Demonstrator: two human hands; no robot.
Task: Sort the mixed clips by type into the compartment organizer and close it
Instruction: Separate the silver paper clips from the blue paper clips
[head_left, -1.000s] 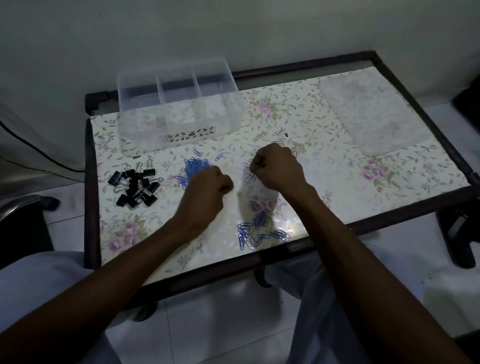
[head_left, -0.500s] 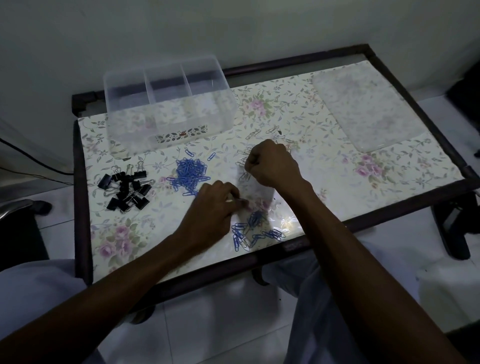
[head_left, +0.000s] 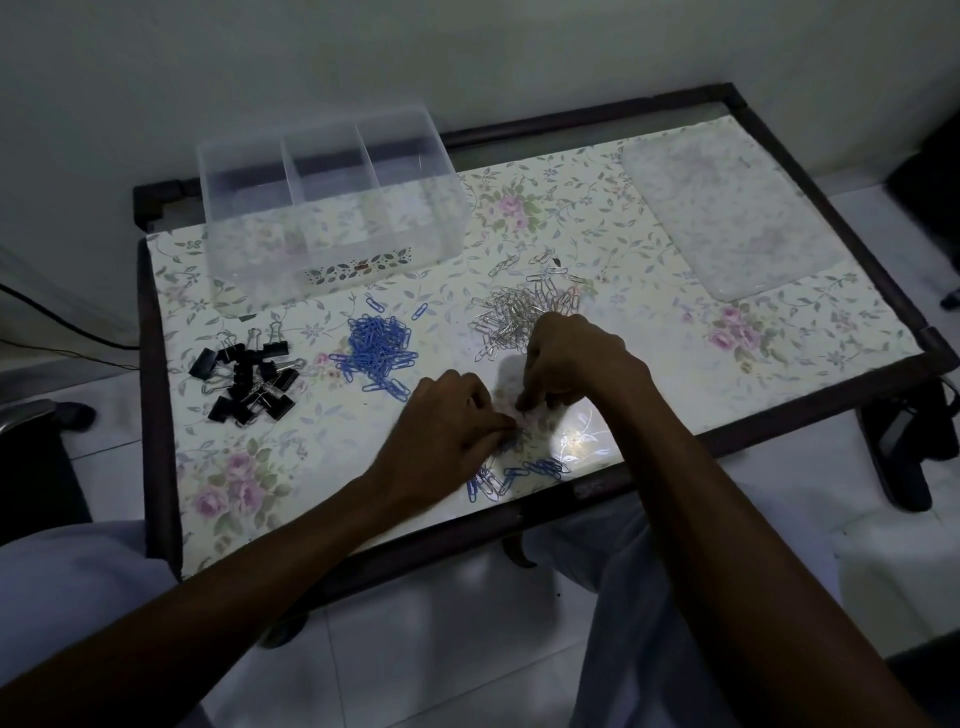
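A clear three-compartment organizer (head_left: 332, 208) stands open at the back left of the table. In front of it lie three sorted heaps: black binder clips (head_left: 244, 379), blue paper clips (head_left: 379, 351) and silver paper clips (head_left: 514, 317). A small mixed pile of blue and silver paper clips (head_left: 514, 473) lies near the front edge. My left hand (head_left: 447, 431) and my right hand (head_left: 571, 364) meet over that mixed pile, fingers curled down and pinching at clips. What each fingertip holds is hidden.
The organizer's clear lid (head_left: 727, 218) lies flat at the back right. The table (head_left: 779, 364) has a floral cover and a dark wooden rim. A cable (head_left: 52, 322) runs along the left wall, and dark objects stand on the floor at the right.
My right hand has left the silver heap and come down to the mixed pile. My left hand moved from beside the blue heap to the same pile.
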